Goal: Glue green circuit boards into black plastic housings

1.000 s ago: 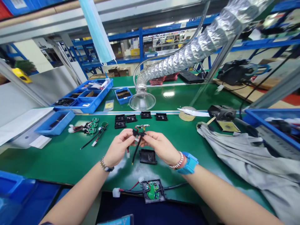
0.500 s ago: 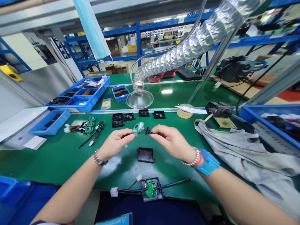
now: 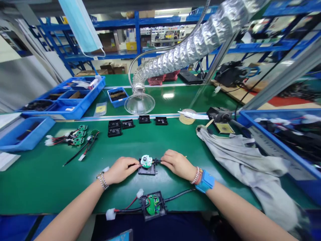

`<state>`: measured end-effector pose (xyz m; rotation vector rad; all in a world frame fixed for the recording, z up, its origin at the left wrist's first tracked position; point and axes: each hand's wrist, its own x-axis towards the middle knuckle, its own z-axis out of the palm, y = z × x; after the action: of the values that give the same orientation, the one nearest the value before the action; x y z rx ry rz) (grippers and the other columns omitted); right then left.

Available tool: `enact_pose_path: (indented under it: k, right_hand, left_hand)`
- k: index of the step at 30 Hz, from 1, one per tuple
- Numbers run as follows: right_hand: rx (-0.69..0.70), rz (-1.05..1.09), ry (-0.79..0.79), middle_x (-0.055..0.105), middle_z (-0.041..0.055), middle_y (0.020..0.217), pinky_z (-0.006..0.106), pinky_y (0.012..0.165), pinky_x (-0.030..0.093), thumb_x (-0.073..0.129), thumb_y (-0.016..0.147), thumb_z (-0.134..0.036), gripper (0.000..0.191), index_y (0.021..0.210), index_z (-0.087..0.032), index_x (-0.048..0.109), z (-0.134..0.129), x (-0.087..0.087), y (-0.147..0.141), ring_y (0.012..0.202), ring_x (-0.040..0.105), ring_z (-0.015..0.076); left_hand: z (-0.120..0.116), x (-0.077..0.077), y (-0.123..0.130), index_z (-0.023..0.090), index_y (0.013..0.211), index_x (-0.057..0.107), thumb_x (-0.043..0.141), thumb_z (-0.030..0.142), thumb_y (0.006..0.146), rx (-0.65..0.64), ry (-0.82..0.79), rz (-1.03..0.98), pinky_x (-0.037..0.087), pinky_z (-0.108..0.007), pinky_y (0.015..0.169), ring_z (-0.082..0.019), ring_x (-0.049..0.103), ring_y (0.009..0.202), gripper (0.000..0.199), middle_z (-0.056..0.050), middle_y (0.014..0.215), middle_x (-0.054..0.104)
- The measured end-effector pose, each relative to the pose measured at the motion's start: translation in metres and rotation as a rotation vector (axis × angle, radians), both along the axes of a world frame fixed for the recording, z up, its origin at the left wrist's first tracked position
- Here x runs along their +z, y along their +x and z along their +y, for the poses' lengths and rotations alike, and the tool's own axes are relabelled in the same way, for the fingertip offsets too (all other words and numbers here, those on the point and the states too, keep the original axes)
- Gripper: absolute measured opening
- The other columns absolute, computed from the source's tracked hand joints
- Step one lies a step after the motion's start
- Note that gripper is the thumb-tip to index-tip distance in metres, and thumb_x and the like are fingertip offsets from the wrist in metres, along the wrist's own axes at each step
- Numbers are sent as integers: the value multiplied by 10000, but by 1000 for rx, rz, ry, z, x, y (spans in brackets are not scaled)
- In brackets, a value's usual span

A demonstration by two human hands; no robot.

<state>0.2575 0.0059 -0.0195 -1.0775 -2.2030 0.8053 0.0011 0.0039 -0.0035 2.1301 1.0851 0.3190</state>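
**Round green circuit board on black case, held between two hands: head view.**

The round green circuit board [image 3: 146,161] sits on the black plastic case [image 3: 147,171], mid-bench on the green mat [image 3: 50,182], with a black cable [image 3: 157,162] at its right edge. The left hand [image 3: 121,170] lies palm down, its fingers closed in a pinch at the board's left edge; the right hand [image 3: 177,164] mirrors it, pinched on the cable. A close, even pinch from both sides seems the best way to keep the board level and the wires unstrained. Both forearms angle inward, wrists low. Nearer the person than the case lies a wired case with a green board [image 3: 152,205]; beyond the case stand small black cases [image 3: 114,128].
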Motion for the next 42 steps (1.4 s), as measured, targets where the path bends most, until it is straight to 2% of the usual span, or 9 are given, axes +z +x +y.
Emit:
enact_pose_path:
  k: [4, 7, 15, 19, 22, 26, 32, 39, 42]
  right_hand:
    - [-484, 638, -450, 578, 9, 657, 267, 651, 429, 771, 560, -283, 244, 672, -169, 587, 40, 8, 32, 651, 526, 146]
    - [-742, 813, -480, 486, -17, 553, 236, 502, 427, 582, 746, -461, 324, 631, -178, 476, 81, 16, 71, 511, 474, 111]
    - [-993, 1108, -545, 392, -44, 438, 182, 328, 300, 420, 858, -454, 362, 622, -180, 397, 135, 24, 100, 360, 389, 85]
    - [-989, 1246, -411, 373, -63, 430, 164, 353, 305, 339, 900, -411, 352, 636, -186, 397, 121, 34, 93, 358, 375, 68]
    - [-842, 1332, -368, 354, -55, 420, 176, 355, 300, 219, 906, -466, 458, 590, -188, 400, 94, 49, 90, 355, 355, 72]
    - [-458, 1302, -580, 307, -45, 378, 177, 341, 261, 353, 887, -387, 476, 466, -167, 379, 51, 66, 67, 338, 317, 62]
    - [-234, 1107, -914, 322, -37, 339, 188, 318, 222, 482, 802, -508, 530, 402, -164, 427, -8, 55, -4, 315, 320, 67]
    - [-276, 882, -900, 349, -31, 341, 213, 337, 248, 459, 778, -563, 539, 404, -180, 406, -26, 40, -35, 314, 322, 76]
    - [-397, 613, -638, 376, -26, 357, 228, 364, 298, 431, 797, -557, 523, 422, -193, 417, -29, 32, -32, 343, 358, 92]
  left_hand:
    - [-2, -4, -1, 163, 732, 565, 390, 343, 855, 32, 14, -11, 361, -193, 588, -108, 491, 599, 279, 5, 671, 583]
    - [-4, -8, -2, 163, 727, 552, 382, 344, 855, 33, 22, -7, 351, -198, 590, -111, 481, 609, 280, 8, 669, 571]
    - [-4, -10, -1, 157, 733, 553, 384, 342, 854, 36, 27, -1, 339, -203, 575, -109, 469, 598, 279, 11, 657, 560]
    - [-4, -10, 0, 158, 737, 570, 395, 320, 852, 51, 21, -37, 348, -200, 576, -109, 481, 605, 265, 8, 671, 573]
    - [-5, -11, 0, 157, 752, 580, 407, 301, 849, 50, 13, -78, 359, -195, 589, -108, 494, 621, 245, 2, 695, 589]
    - [-6, -12, 0, 158, 761, 591, 425, 279, 843, 52, 14, -103, 368, -188, 586, -106, 506, 620, 220, -1, 698, 601]
    - [-8, -12, 0, 159, 785, 614, 446, 265, 835, 51, 24, -135, 386, -195, 600, -113, 543, 643, 205, -15, 733, 628]
    - [-9, -10, 1, 169, 793, 636, 448, 276, 844, 38, 46, -122, 384, -204, 608, -116, 555, 658, 222, -13, 738, 635]
    - [-9, -9, 1, 174, 796, 640, 441, 284, 850, 39, 49, -118, 382, -204, 602, -115, 554, 653, 234, -10, 738, 636]
